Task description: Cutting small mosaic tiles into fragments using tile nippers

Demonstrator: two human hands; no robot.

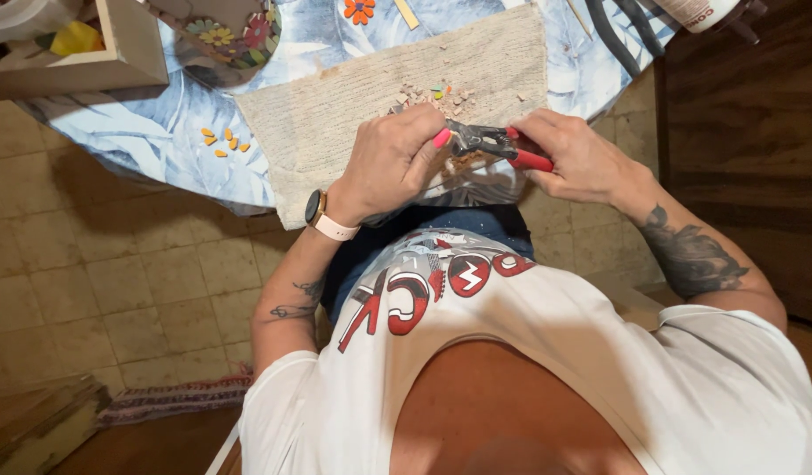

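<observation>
Head view shows your beige cloth (pixel 353 105) spread over the table edge, carrying a small heap of tile chips (pixel 441 95). Your right hand (pixel 582 158) grips the red-handled nippers (pixel 498 143) just above it, fingers closed round the handles. Your left hand (pixel 393 163) pinches something too small to tell at the jaws. Top left, a wooden box (pixel 116 62) holds a yellow piece (pixel 74 38).

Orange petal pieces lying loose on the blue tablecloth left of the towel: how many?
5, clustered on the tablecloth just left of the beige towel. A sixth yellowish piece lies below them.
</observation>
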